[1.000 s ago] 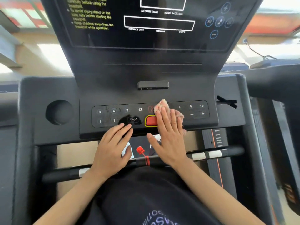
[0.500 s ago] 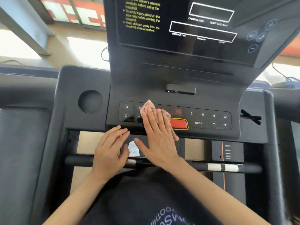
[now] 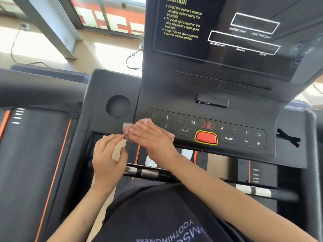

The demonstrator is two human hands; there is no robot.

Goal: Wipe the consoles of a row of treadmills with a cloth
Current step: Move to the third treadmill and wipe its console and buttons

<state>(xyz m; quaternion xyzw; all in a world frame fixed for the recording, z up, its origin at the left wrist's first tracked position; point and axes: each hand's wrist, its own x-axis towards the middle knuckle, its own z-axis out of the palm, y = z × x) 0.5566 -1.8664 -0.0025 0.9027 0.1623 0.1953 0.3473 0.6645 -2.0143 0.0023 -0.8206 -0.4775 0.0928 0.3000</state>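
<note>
The right hand (image 3: pixel 150 137) is lying flat, fingers straight and close together, pressing a crumpled pink cloth (image 3: pixel 143 122) onto the far left end of the treadmill console's keypad (image 3: pixel 244 123), well to the left of the red stop button (image 3: pixel 206 137). The cloth is showing past the fingertips and along the edge of the palm, and it is covering the keys at that end, while the PROG key (image 3: pixel 184 130), just left of the red stop button, is staying uncovered. The left hand (image 3: pixel 108 155) is hovering further left of the red stop button and lower, below the console's front edge, its fingers loosely bent and holding nothing; its fingertips are reaching just beside the cloth's left edge, and whether they are touching it cannot be told because of blur. A round cup holder (image 3: pixel 118 106) is sitting up and to the left of the red stop button, beyond the cloth. The MODE key (image 3: pixel 228 138) is sitting just right of the red stop button. The dark display screen (image 3: pixel 190 48) with its yellow caution text is rising above the red stop button, and the handlebar (image 3: pixel 150 173) is crossing below it, under both forearms.
</note>
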